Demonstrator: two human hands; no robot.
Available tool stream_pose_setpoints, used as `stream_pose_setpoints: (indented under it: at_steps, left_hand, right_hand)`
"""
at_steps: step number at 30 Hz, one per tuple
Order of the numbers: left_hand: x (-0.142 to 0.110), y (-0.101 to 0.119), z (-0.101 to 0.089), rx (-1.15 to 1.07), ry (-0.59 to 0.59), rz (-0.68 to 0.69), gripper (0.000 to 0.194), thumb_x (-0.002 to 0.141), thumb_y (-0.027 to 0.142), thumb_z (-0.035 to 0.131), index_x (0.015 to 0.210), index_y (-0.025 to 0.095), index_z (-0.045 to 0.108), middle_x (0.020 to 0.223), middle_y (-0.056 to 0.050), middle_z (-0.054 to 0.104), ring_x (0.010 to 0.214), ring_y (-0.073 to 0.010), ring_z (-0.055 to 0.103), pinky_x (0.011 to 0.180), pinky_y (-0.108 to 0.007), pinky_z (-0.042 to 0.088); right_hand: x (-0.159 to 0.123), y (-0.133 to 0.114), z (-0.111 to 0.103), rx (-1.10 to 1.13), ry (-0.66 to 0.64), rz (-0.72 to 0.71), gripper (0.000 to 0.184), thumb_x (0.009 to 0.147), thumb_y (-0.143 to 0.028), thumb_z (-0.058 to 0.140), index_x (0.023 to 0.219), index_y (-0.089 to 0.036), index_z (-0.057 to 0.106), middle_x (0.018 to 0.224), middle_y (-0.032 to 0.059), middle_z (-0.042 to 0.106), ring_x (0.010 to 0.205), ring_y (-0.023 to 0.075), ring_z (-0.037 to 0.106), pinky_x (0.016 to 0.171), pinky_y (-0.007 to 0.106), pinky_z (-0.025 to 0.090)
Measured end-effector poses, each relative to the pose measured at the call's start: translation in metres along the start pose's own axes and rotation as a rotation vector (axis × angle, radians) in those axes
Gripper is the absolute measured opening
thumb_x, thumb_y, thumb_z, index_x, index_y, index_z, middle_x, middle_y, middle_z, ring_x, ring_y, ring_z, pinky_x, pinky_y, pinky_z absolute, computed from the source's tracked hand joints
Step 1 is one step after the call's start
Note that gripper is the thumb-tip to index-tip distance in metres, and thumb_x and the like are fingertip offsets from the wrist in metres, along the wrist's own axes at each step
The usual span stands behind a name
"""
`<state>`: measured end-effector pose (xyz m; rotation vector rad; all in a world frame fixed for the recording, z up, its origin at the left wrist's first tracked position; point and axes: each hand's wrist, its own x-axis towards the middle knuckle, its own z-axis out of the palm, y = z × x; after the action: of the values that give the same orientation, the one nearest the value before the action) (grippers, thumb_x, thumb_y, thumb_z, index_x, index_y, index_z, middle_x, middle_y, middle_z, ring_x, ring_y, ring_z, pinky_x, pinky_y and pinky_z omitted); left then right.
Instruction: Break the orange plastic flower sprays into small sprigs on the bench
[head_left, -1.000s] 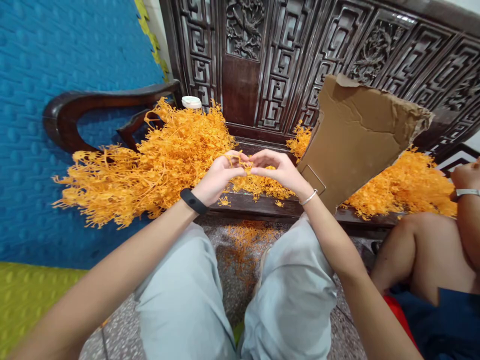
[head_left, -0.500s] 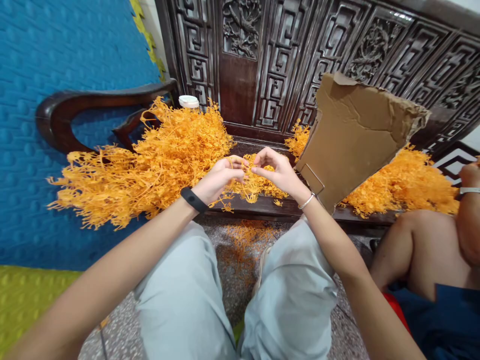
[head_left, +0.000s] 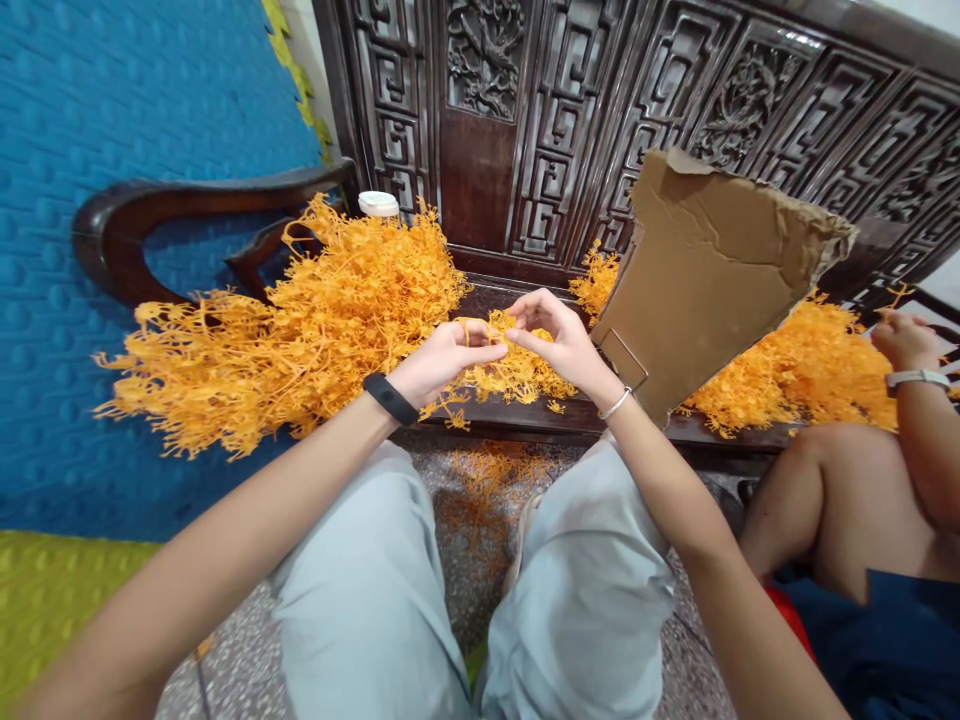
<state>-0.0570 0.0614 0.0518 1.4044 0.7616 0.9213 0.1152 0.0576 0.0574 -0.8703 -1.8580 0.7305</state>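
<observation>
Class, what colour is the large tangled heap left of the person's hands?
The tangled heap is bright yellowish orange, shown best in the head view.

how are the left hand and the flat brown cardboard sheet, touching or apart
Apart. The head view shows a wide gap between the left hand and the flat brown cardboard sheet, with the right hand showing between them.

Left hand [head_left: 435, 364] holds a thin, curved orange piece [head_left: 466, 332].

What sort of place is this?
Probably a living room in a home, though I can't be certain: there's a carved dark wooden bench with a curved armrest, blue textured matting beside it, and a speckled floor.
</observation>
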Motion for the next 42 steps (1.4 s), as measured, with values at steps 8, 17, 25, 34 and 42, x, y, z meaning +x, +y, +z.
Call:
stream_pose_setpoints:
  at_steps: [8,17,25,34,42]
  left_hand:
    - [-0.002,0.004,0.003,0.028,0.024,0.034,0.021,0.056,0.022,0.075,0.066,0.014,0.058,0.062,0.001,0.058,0.059,-0.0115,0.056,0.062,-0.029,0.048]
    - [-0.003,0.003,0.005,0.082,0.056,-0.07,0.03,0.048,0.02,0.08,0.071,0.014,0.062,0.061,0.0,0.06,0.057,-0.0112,0.054,0.056,-0.026,0.042]
    - [-0.004,0.006,0.004,0.192,-0.03,-0.018,0.009,0.058,0.023,0.072,0.06,0.016,0.066,0.064,-0.001,0.063,0.066,-0.0146,0.056,0.074,-0.032,0.042]
    - [-0.003,0.008,0.001,0.156,0.029,0.086,0.004,0.06,0.02,0.064,0.058,0.017,0.066,0.066,-0.001,0.063,0.072,-0.0147,0.055,0.081,-0.032,0.041]
    - [-0.007,0.01,-0.006,0.044,-0.058,0.082,0.009,0.059,0.02,0.057,0.053,0.016,0.063,0.061,-0.002,0.058,0.064,-0.0141,0.051,0.072,-0.031,0.04]
  right_hand:
    - [0.003,0.004,-0.001,0.153,-0.185,0.234,0.031,0.068,-0.042,0.07,0.079,-0.014,0.063,0.076,0.0014,0.062,0.068,0.01,0.054,0.066,0.026,0.044]
    - [0.004,0.001,-0.003,0.131,-0.02,0.185,0.035,0.059,-0.042,0.076,0.062,-0.013,0.056,0.063,-0.0007,0.057,0.059,0.0083,0.051,0.059,0.024,0.041]
    - [0.002,0.003,-0.003,0.177,-0.099,0.157,0.038,0.068,-0.049,0.068,0.071,-0.017,0.048,0.069,-0.0018,0.054,0.066,0.0094,0.053,0.066,0.025,0.045]
    - [0.003,0.003,-0.005,0.12,-0.153,0.098,0.036,0.075,-0.051,0.061,0.074,-0.018,0.045,0.068,-0.0022,0.05,0.064,0.0088,0.048,0.062,0.024,0.042]
    - [0.003,-0.005,-0.004,0.192,-0.169,0.114,0.034,0.074,-0.047,0.064,0.075,-0.018,0.046,0.069,-0.0022,0.051,0.063,0.0084,0.05,0.063,0.024,0.045]
